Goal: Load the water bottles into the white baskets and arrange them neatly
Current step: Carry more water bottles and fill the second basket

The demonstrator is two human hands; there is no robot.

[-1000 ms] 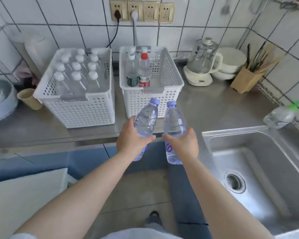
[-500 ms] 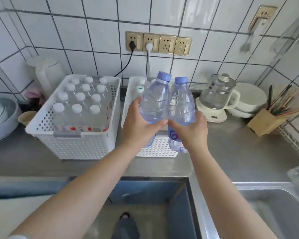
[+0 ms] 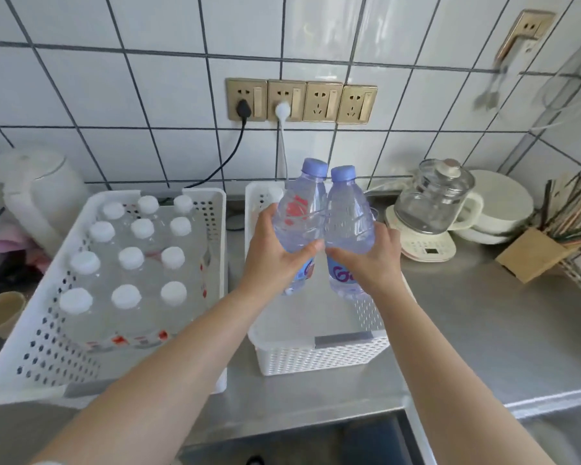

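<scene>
Two purple-capped water bottles, the left bottle (image 3: 299,226) and the right bottle (image 3: 348,223), are being held upright and touching above the right basket (image 3: 319,350), each gripped at mid-body by curled fingers of the left hand (image 3: 269,260) and right hand (image 3: 373,263). Left of the fingers, the left basket (image 3: 44,347) is sitting on the tabletop (image 3: 483,330) holding twelve white-capped bottles (image 3: 131,258) in rows, apparently full. These two are remaining to be lowered; bottles behind them cannot be counted.
</scene>
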